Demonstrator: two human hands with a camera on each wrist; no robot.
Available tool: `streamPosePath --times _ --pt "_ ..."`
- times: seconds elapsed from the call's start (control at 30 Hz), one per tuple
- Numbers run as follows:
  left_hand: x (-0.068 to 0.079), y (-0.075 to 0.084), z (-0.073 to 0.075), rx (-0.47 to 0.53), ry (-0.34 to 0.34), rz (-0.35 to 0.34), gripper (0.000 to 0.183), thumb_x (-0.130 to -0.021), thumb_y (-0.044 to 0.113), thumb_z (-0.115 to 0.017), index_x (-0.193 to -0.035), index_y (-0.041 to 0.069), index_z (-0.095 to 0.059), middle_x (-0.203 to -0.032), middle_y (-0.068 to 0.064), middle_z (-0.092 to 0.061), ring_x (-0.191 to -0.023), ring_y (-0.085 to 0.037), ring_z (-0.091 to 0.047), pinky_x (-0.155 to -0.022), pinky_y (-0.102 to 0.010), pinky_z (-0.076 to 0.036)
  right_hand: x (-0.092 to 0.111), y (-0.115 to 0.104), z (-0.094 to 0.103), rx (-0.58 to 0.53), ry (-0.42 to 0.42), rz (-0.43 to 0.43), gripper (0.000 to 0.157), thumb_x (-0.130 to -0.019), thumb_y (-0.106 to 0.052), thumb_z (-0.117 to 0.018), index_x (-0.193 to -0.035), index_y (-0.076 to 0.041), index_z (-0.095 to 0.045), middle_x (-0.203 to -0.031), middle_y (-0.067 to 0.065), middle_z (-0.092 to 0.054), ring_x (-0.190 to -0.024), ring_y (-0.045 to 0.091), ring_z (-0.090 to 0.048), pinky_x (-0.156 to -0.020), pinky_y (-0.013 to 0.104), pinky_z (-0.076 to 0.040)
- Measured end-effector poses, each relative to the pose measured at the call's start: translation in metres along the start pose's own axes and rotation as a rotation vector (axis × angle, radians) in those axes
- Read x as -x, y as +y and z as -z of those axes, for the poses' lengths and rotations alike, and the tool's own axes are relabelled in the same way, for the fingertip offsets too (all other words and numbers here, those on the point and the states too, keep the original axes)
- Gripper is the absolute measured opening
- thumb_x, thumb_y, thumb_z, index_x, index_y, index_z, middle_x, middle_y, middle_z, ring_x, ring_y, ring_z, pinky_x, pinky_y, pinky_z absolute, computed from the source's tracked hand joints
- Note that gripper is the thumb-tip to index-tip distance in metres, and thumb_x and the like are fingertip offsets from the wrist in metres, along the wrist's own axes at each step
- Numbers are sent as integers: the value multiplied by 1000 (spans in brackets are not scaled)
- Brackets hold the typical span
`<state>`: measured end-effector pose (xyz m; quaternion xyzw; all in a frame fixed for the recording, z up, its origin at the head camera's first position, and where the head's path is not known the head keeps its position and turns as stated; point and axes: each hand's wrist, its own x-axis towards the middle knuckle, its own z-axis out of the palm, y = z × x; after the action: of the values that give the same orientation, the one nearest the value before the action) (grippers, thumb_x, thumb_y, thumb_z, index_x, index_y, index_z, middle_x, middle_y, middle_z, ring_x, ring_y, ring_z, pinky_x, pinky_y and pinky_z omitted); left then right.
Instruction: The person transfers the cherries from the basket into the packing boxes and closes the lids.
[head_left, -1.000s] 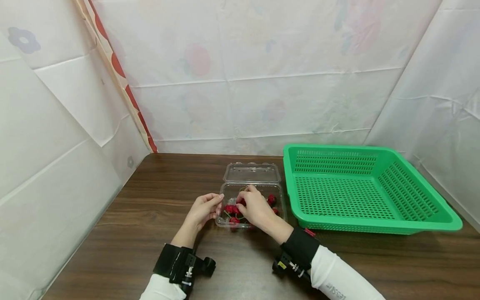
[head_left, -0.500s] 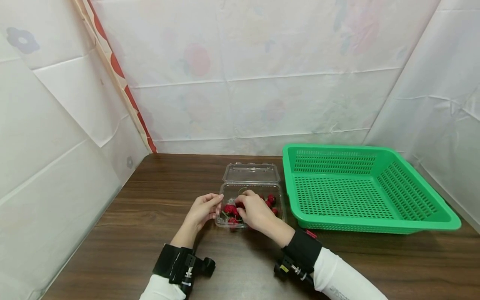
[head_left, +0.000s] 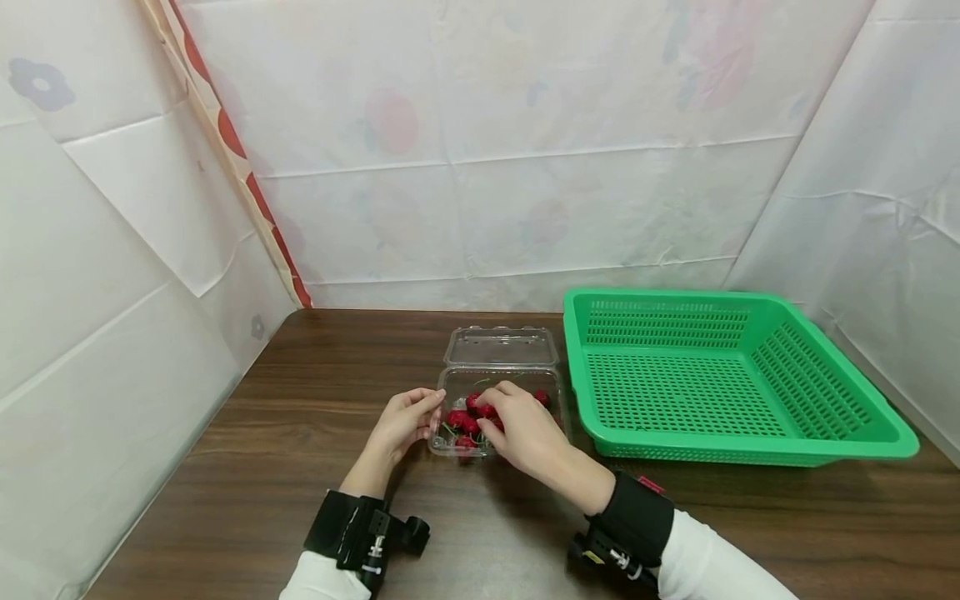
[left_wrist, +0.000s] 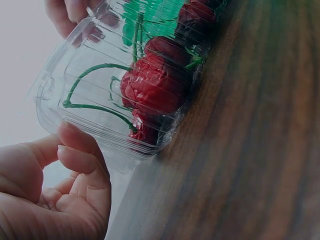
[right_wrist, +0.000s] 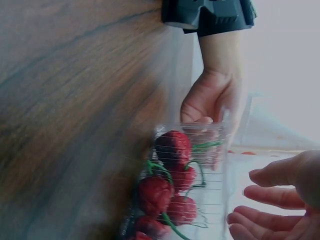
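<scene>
A clear plastic clamshell box (head_left: 498, 377) stands on the table, its lid (head_left: 501, 346) folded back. Inside lie several shiny red cherries (left_wrist: 155, 85) with green stems. My left hand (head_left: 403, 423) pinches the box's left side at the rim, thumb and index finger at its edge in the left wrist view. Over the box is my right hand (head_left: 528, 432), which hides part of the fruit in the head view. In the right wrist view, its fingers (right_wrist: 272, 196) are spread loosely at the rim with nothing between them, beside the cherries (right_wrist: 155, 195).
A large green plastic basket (head_left: 735, 444) stands just right of the box, on the brown wooden table (head_left: 277, 467). White patterned sheeting (head_left: 487, 208) hangs behind and at both sides. Each wrist carries a black strap with a camera, such as the left camera (head_left: 415, 535).
My right hand has drawn slightly right and back toward me, its fingers looser, and more cherries show beside its fingertips. The left hand and the box stay where they were.
</scene>
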<state>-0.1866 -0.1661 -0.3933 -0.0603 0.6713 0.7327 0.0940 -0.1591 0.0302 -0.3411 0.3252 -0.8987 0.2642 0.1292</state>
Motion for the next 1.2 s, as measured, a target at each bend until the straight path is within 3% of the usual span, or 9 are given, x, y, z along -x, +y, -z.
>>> streamPosePath --times 0.23,0.57,0.83,1.2 --pt "1 1 0 3 -3 -3 18 -90 18 -54 -86 0 -51 -61 0 -49 -48 -8 -44 -45 -19 -37 7 -2 20 -23 81 54 7 -78 -10 -65 -85 -9 -64 -78 -3 -56 -62 6 -49 -55 19 -42" --pt "0 -1 1 6 1 2 19 -89 18 -54 -87 -1 -51 -61 0 -49 -48 -8 -44 -45 -19 -37 15 8 49 -2 102 113 7 -78 -5 -65 -83 -8 -62 -78 -2 -57 -60 5 -51 -54 17 -42" --pt "0 0 0 10 -8 -3 24 -89 18 -54 -92 -6 -50 -61 -1 -49 -49 -9 -44 -45 -19 -36 27 25 72 74 109 99 9 -76 -4 -67 -83 -8 -62 -76 -2 -56 -62 8 -53 -55 19 -44" --pt "1 1 -1 10 -3 2 19 -90 16 -53 -89 -3 -51 -61 0 -49 -49 -8 -44 -45 -19 -37 34 44 99 155 -6 54 14 -76 -6 -69 -88 -5 -61 -84 4 -60 -66 13 -55 -58 24 -45"
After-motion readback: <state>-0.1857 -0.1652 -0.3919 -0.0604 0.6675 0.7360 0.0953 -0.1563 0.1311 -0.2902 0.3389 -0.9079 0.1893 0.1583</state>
